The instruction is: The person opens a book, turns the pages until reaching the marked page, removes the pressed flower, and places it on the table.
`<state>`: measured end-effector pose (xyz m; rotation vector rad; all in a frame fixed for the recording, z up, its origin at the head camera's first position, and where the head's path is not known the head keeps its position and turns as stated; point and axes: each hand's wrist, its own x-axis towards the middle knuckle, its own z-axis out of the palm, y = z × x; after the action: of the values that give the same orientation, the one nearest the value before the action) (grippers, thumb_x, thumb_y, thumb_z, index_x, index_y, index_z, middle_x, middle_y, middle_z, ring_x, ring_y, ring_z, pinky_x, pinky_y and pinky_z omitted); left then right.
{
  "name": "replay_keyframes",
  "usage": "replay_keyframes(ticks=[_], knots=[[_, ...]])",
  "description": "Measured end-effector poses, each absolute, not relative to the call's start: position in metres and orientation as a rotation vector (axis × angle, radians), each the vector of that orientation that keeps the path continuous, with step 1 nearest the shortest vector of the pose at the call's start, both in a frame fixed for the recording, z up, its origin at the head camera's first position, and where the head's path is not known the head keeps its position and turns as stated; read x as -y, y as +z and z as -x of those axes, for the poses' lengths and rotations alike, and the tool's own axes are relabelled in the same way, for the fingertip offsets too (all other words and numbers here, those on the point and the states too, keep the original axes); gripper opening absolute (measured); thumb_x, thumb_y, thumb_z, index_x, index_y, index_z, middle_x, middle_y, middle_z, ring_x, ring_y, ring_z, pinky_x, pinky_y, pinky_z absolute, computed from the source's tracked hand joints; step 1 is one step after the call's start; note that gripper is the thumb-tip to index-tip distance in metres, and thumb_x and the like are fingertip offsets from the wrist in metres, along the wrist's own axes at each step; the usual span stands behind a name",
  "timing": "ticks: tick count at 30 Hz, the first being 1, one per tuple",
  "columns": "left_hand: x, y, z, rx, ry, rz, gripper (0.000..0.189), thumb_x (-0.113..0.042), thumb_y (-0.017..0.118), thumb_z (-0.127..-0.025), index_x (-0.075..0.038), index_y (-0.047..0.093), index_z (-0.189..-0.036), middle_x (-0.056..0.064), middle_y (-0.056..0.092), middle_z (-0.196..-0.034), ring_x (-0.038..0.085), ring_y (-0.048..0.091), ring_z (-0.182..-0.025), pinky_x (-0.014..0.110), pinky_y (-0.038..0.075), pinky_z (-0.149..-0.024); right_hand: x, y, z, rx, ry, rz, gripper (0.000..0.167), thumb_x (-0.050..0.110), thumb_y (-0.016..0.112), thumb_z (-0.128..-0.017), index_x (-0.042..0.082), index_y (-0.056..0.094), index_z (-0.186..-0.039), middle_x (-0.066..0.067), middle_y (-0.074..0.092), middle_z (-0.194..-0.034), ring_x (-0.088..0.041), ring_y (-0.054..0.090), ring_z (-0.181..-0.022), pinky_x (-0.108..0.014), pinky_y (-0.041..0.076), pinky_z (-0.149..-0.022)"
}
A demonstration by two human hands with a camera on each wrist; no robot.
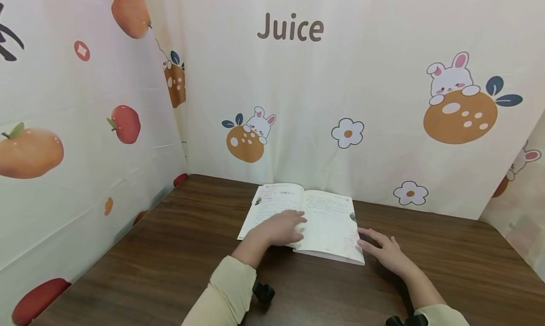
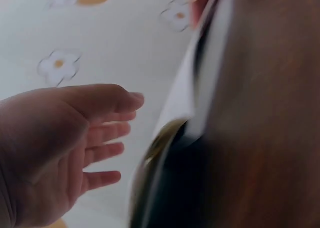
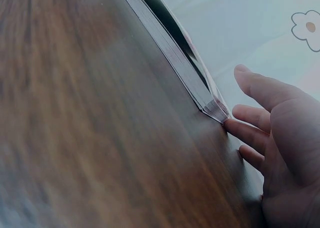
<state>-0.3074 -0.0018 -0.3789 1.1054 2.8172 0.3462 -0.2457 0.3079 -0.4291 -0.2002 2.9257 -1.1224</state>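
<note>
An open book (image 1: 329,222) lies on the wooden table, its pages printed with text and pale pink decoration. Over the lower part of its left page, close to the spine, is my left hand (image 1: 283,227); its fingers reach toward the right page. Seen in the left wrist view, that hand's thumb and fingers (image 2: 107,138) are apart with nothing between them. My right hand (image 1: 385,252) is at the book's right edge. Its fingertips meet the page edges near the corner in the right wrist view, the thumb (image 3: 262,87) raised and apart from the pages.
The dark brown table (image 1: 170,250) reaches back to a printed curtain (image 1: 298,99) with fruit, rabbits and flowers. Another curtain (image 1: 85,174) hangs along the left side. A black wrist mount (image 1: 264,292) sits by the left sleeve, another (image 1: 406,320) by the right.
</note>
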Motion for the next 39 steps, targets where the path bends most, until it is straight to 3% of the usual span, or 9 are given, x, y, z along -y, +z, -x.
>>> replay_keyframes(ticks=[6, 17, 39], knots=[[-0.011, -0.39, 0.3, -2.798, 0.215, -0.988, 0.05, -0.04, 0.055, -0.09, -0.018, 0.05, -0.135, -0.001, 0.041, -0.142, 0.015, 0.032, -0.132, 0.031, 0.027, -0.104, -0.308, -0.429, 0.247, -2.929, -1.122, 0.212, 0.055, 0.041, 0.052, -0.092, 0.005, 0.047, -0.134, -0.03, 0.035, -0.138, -0.049, 0.018, -0.131, -0.069, -0.005, -0.096], [-0.018, -0.4, 0.296, -2.782, 0.255, -0.895, 0.053, -0.052, 0.055, -0.086, -0.033, 0.048, -0.135, 0.007, 0.036, -0.144, 0.023, 0.032, -0.132, 0.039, 0.031, -0.102, -0.309, -0.427, 0.245, -2.922, -1.113, 0.218, 0.058, 0.041, 0.056, -0.089, 0.005, 0.047, -0.133, -0.031, 0.033, -0.139, -0.05, 0.018, -0.131, -0.068, -0.005, -0.096], [-0.026, -0.397, 0.282, -2.859, 0.196, -0.84, 0.062, -0.061, 0.056, -0.08, -0.031, 0.049, -0.134, 0.012, 0.036, -0.144, 0.03, 0.032, -0.132, 0.045, 0.034, -0.099, -0.315, -0.433, 0.245, -2.957, -1.088, 0.36, 0.063, 0.036, 0.072, -0.077, 0.007, 0.052, -0.129, -0.026, 0.039, -0.137, -0.049, 0.02, -0.13, -0.069, -0.005, -0.095]])
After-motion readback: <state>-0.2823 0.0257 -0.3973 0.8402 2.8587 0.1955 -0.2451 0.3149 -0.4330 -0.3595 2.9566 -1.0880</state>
